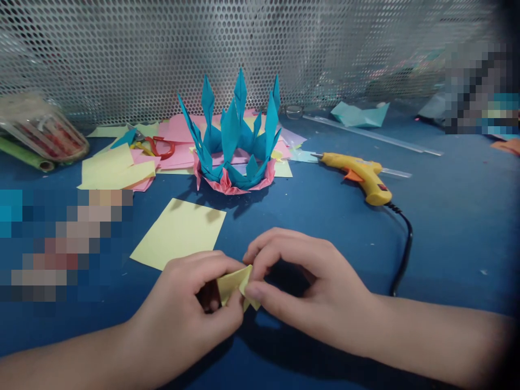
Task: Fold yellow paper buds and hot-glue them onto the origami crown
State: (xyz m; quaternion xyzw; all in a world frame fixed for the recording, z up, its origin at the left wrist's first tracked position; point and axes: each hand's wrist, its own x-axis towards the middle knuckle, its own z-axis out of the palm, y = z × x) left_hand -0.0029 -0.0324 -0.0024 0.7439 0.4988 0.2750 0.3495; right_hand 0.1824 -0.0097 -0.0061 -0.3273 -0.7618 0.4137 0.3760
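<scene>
A small folded piece of yellow paper (232, 284) is pinched between both hands above the blue table. My left hand (187, 298) grips it from the left, thumb in front and fingers behind. Thumb and index finger of my right hand (309, 276) close on its right corner. Part of the paper is covered by the fingers. Just beyond my left hand lies a flat square sheet of yellow paper (181, 230). Farther back stands a paper crown (238, 146) with tall blue points and a pink folded base.
A yellow glue gun (357, 173) lies at the right, its black cord (408, 238) running toward my right forearm. Red-handled scissors (162, 149) rest among paper sheets (108, 165). Clear glue sticks (374, 134), a pale blue folded paper (361, 115) and a plastic jar (44, 127) sit near the perforated panel (134, 59).
</scene>
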